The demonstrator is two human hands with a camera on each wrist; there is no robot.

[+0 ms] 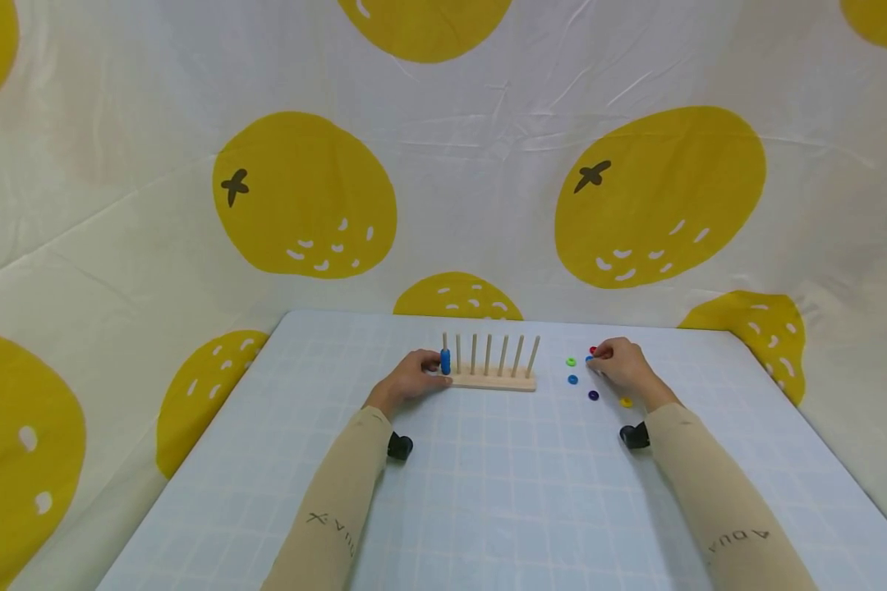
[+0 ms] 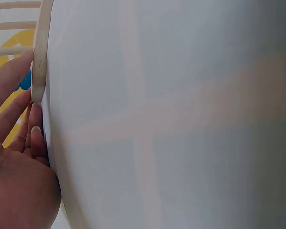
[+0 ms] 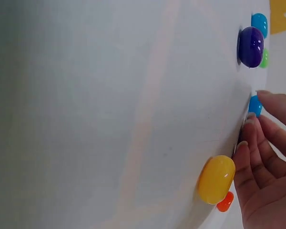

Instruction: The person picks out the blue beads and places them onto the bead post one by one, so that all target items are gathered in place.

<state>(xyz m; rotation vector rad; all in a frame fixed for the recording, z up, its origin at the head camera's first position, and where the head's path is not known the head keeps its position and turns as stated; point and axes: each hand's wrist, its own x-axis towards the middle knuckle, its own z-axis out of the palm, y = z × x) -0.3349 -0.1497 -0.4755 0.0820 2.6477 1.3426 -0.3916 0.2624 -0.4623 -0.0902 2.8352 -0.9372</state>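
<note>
A wooden peg rack [image 1: 491,382] with several upright pegs stands on the table. Blue beads [image 1: 446,363] are stacked on its leftmost peg. My left hand [image 1: 411,380] holds the left end of the rack's base, thumb at the front and fingers around the end. To the right of the rack, my right hand [image 1: 624,366] pinches a blue bead [image 3: 255,106] between thumb and fingertips, close to the tabletop. Around that hand lie a purple bead [image 3: 251,46], a yellow bead [image 3: 217,180], a green bead [image 1: 571,362], another blue bead [image 1: 572,379] and a red bead [image 1: 594,350].
The table [image 1: 510,492] has a pale blue cloth with a light grid. A white curtain [image 1: 473,197] with large yellow fruit prints hangs behind and beside it. Black wrist cameras sit under both sleeves. An orange-red bead [image 3: 225,202] shows past the yellow one.
</note>
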